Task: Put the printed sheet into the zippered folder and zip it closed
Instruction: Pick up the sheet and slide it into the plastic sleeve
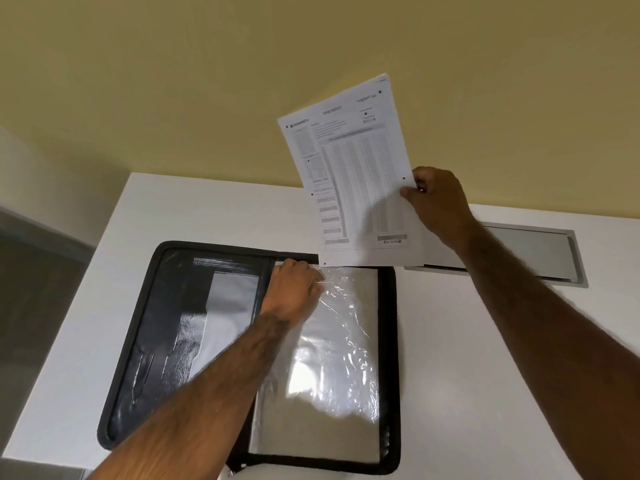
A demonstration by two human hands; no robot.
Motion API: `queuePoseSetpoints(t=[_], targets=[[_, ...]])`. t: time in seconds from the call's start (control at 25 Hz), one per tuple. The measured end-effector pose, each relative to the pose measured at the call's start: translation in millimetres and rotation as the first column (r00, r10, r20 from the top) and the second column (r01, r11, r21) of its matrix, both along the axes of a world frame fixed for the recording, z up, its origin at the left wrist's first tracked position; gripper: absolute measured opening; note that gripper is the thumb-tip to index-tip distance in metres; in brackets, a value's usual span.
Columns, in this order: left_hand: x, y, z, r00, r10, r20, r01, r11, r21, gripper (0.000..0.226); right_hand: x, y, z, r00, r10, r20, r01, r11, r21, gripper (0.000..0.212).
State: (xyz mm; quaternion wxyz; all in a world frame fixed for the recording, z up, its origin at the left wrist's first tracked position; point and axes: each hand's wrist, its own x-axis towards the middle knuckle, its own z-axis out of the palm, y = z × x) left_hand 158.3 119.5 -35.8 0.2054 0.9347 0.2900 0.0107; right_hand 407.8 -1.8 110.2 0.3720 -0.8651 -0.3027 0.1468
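Note:
A black zippered folder (145, 323) lies open flat on the white table (485, 358). Its right half holds clear plastic sleeves (332, 368) over a grey backing. My left hand (294, 289) pinches the top edge of the uppermost clear sleeve near the folder's spine. My right hand (436, 199) holds the printed sheet (353, 174) by its right edge, upright and tilted, above the folder's top edge. The sheet's bottom edge hangs just over the top of the sleeves. The sheet is covered with fine printed tables.
A grey metal cable flap (540, 251) is set into the table behind the folder, to the right. A yellow wall (207, 81) stands behind the table. The table's left edge drops to a grey floor (34, 271).

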Motion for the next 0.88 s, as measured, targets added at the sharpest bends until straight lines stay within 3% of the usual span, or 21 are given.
queuePoseSetpoints(t=[0.16,0.28,0.44,0.6,0.72,0.88], targets=[[4.2,-4.8,6.4,0.999,0.007,0.044,-0.004,0.997,-0.08,0.025,1.3,29.4,-3.7,0.987,0.151,0.051,-0.145,0.984,-0.104,0.017],[8.7,-8.5,19.5,0.999,-0.031,0.037,0.034,0.996,-0.081,0.016,-2.6,47.1,-7.0,0.98,0.2,-0.02,-0.2,0.968,-0.152,0.017],[13.9,-8.8,36.8,0.994,-0.111,0.007,0.111,0.983,-0.145,0.028,-9.5,64.9,-18.1,0.963,0.255,-0.082,-0.266,0.948,-0.177,0.017],[27.2,-23.0,53.8,0.997,-0.067,0.05,0.076,0.976,-0.205,0.014,-17.5,74.6,-29.8,0.959,0.245,-0.144,-0.267,0.951,-0.156,0.017],[37.3,-37.3,64.8,0.997,-0.06,0.056,0.066,0.99,-0.127,0.017,-25.6,76.7,-37.5,0.956,0.223,-0.189,-0.245,0.964,-0.105,0.019],[47.0,-63.5,73.6,0.992,-0.012,0.126,0.014,1.0,-0.014,0.015,-34.7,75.5,-46.4,0.96,0.155,-0.233,-0.169,0.985,-0.038,0.048]])
